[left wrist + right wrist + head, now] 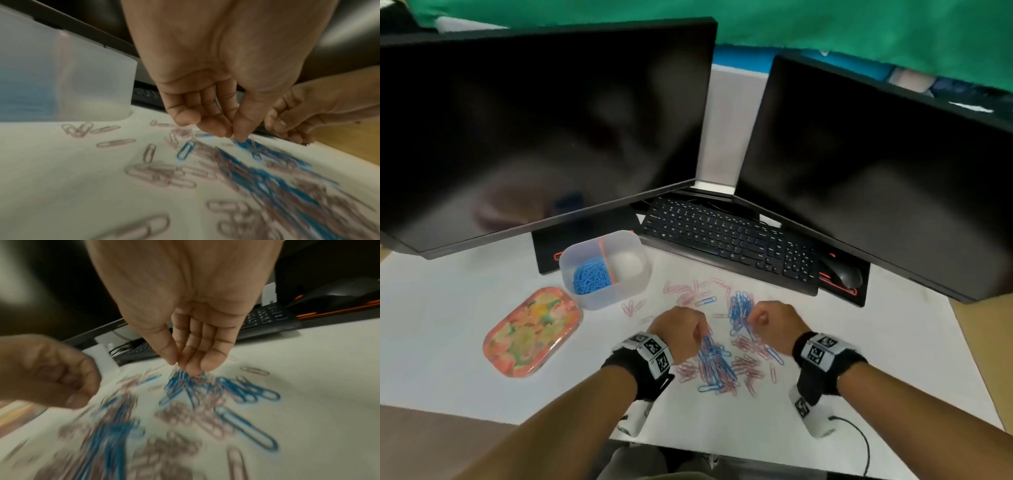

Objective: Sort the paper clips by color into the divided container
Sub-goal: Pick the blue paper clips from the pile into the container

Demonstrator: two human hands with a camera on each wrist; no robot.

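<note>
Now both hands [681,330] [774,323] pinch blue clips [739,310] off the pile.

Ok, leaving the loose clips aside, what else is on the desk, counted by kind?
Monitors: 2
Keyboard: 1
Mouse: 1
Divided container: 1
Floral tray: 1
Total: 6
</note>
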